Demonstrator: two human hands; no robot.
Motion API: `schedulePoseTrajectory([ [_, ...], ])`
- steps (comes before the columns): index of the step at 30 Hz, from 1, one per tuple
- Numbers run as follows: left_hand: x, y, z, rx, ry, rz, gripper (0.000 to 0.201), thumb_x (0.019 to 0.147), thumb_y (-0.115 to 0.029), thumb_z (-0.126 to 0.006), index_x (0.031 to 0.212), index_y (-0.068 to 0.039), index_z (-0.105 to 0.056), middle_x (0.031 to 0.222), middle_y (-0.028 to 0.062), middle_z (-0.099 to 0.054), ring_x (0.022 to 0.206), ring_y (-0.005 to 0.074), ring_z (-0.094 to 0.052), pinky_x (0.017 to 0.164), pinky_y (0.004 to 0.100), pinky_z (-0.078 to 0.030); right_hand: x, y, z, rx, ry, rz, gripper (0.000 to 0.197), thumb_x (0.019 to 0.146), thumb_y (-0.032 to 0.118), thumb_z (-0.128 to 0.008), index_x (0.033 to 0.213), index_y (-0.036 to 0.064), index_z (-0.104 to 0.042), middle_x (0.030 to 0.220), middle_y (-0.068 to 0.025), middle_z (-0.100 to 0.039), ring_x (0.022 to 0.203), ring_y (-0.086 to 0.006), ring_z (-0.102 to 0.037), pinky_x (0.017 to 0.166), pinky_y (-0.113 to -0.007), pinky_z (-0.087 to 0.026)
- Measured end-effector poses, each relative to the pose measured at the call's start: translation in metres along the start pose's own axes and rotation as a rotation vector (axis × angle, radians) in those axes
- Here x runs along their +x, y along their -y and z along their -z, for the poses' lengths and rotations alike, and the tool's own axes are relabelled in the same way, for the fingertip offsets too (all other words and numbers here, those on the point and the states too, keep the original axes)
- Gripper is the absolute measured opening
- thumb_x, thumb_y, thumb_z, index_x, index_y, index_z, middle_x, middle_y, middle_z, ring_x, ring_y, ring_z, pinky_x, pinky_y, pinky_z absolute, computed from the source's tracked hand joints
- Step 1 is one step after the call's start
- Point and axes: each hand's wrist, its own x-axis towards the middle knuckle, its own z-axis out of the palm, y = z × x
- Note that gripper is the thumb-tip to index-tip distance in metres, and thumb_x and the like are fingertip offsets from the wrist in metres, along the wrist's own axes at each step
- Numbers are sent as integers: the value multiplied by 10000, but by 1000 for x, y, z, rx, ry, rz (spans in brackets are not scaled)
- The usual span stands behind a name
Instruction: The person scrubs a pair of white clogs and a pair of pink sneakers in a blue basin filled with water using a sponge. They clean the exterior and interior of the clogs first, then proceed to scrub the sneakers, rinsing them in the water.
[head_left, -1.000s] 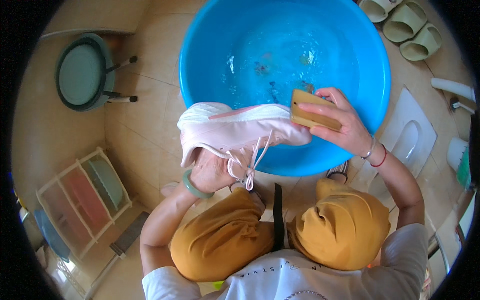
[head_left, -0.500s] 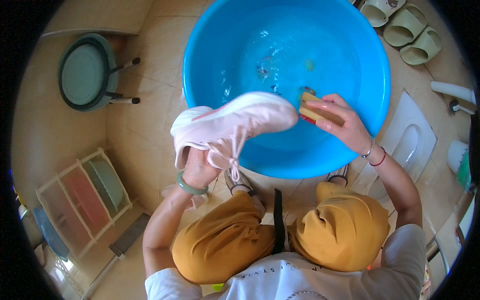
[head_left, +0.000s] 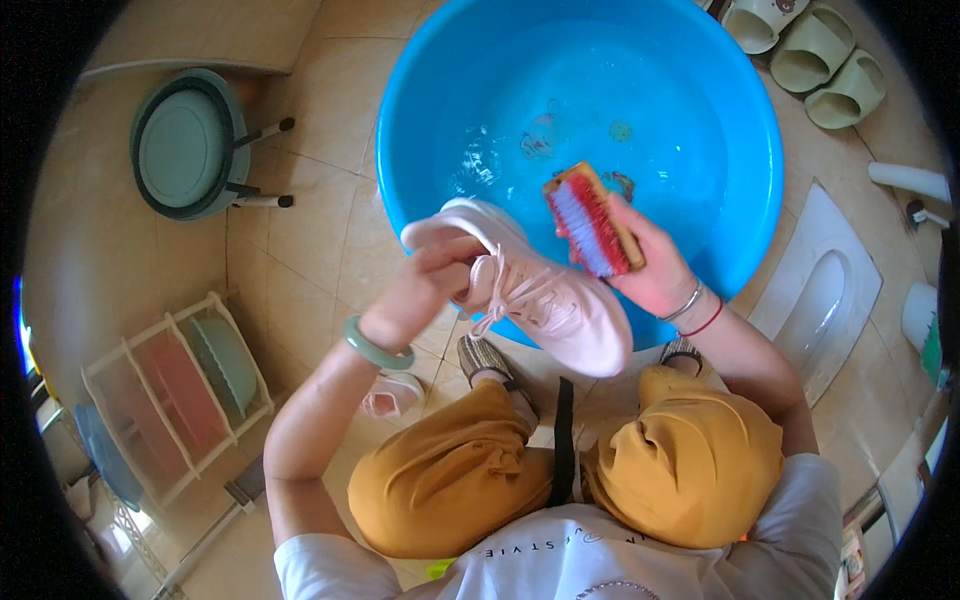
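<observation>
A pale pink lace-up sneaker [head_left: 545, 300] hangs over the near rim of a big blue basin [head_left: 400, 130], its toe pointing to the lower right. My left hand [head_left: 425, 282] grips it at the ankle opening, fingers partly inside and somewhat blurred. In my right hand [head_left: 645, 265] is a wooden scrubbing brush [head_left: 595, 222], its red and whitish bristles turned toward me. Brush and sneaker are apart. Shallow water lies in the basin, over several coloured printed patches on its bottom.
Another pink shoe [head_left: 393, 394] rests on the tiles by my left forearm. To the left are a folding basin [head_left: 185, 145] with legs and a rack [head_left: 180, 390] of coloured basins. A squat toilet [head_left: 825, 290] and pale green slippers [head_left: 815, 50] lie to the right.
My left hand has turned the sneaker, so its laced top now shows and its toe points nearer me. My right hand has rotated the brush, exposing the bristles, away from the toe.
</observation>
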Motion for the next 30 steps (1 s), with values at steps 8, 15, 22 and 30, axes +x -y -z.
schedulePoseTrajectory([
  [8,-8,5,-29,-327,-328,202,299,916,-170,-585,1177,-24,-573,1162,102,-621,1030,196,-626,853,325,-528,4,5,-10,-180,-35,63,485,995,358,-495,1389,84,-428,1149,-66,-598,972,-173,-603,821,-329,-516],
  [15,-18,5,-43,-277,-297,117,344,845,-72,-651,1177,-23,-572,1129,74,-632,1021,169,-610,907,304,-489,87,38,69,-1875,-666,476,595,832,347,-719,1360,187,-497,1165,-206,-579,1011,-301,-607,813,-395,-506],
  [22,-17,4,-49,-251,-273,32,449,859,-116,-664,1273,-30,-510,1182,79,-615,1081,172,-586,984,327,-438,92,37,52,-1744,-335,99,561,862,401,-669,1335,144,-511,1059,-164,-629,1004,-292,-621,860,-420,-504],
  [30,3,-1,-55,-229,-273,-132,570,800,-71,-775,1277,-15,-467,1170,81,-613,1045,184,-615,895,338,-521,54,80,15,-1457,-326,301,551,914,505,-576,1277,91,-582,1004,-129,-646,830,-239,-658,771,-368,-539],
])
